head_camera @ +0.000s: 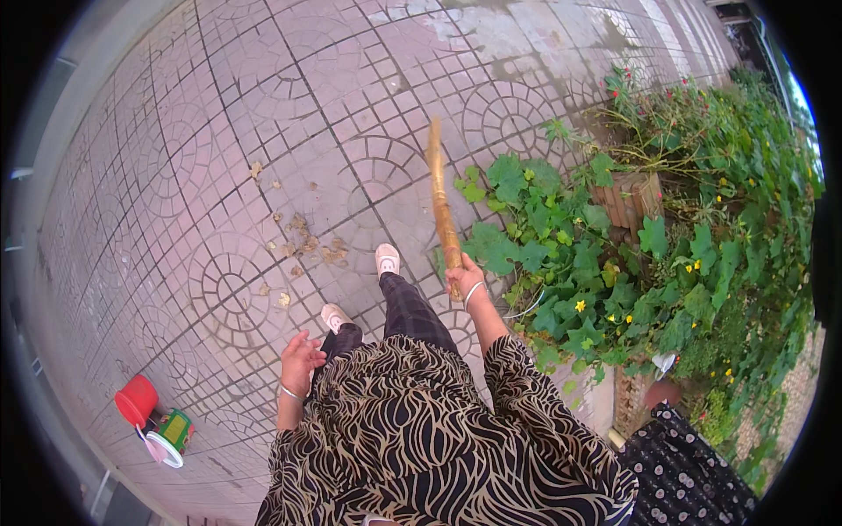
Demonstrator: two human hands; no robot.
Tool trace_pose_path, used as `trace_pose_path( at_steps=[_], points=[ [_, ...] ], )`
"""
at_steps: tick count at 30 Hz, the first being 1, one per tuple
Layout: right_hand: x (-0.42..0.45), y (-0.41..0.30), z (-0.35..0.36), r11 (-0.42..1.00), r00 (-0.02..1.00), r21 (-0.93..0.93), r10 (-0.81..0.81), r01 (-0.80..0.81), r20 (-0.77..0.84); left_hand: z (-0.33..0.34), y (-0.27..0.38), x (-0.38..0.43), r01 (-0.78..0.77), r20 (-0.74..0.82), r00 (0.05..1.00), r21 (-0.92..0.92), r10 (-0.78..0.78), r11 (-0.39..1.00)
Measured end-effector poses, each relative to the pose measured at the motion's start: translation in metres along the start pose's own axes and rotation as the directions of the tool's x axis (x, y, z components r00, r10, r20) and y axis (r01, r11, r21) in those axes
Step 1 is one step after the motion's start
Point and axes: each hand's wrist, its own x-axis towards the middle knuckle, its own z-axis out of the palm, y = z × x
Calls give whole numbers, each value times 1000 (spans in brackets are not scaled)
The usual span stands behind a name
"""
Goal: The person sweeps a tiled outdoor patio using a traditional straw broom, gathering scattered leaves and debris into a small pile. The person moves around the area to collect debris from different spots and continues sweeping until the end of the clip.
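My right hand (466, 279) is closed around the near end of a short straw-coloured broom (441, 197), which points away from me over the paving. The broom's far end is slightly blurred. On the left, my left hand (302, 358) is held beside my body with its fingers apart and nothing in it. Ahead of my feet, dry leaves (304, 242) lie scattered on the patterned paving, to the left of the broom. Both wrists carry a light bangle.
Leafy vines (572, 263) with yellow flowers spill over a brick edge (628, 200) on the right. A red bucket (137, 401) and a green container (175, 430) stand at the lower left. Another person in dark patterned clothing (684, 467) is at the lower right.
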Motion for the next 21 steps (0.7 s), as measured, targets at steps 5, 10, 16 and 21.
trace_pose_path(
  at_steps=[5,10,16,21],
  points=[
    [78,-34,19,999,997,-40,5,-8,-74,15,-10,4,15,-101,995,-34,-19,999],
    [97,-13,83,953,967,-275,183,-130,179,31,-31,-3,15,-177,984,-123,-37,992],
    [73,-24,118,894,905,-437,263,-98,335,37,-46,-17,-37,-208,978,-233,-13,972],
    [34,-24,108,759,833,-651,340,31,436,21,-63,-22,-84,-235,972,-308,9,948]
  ],
)
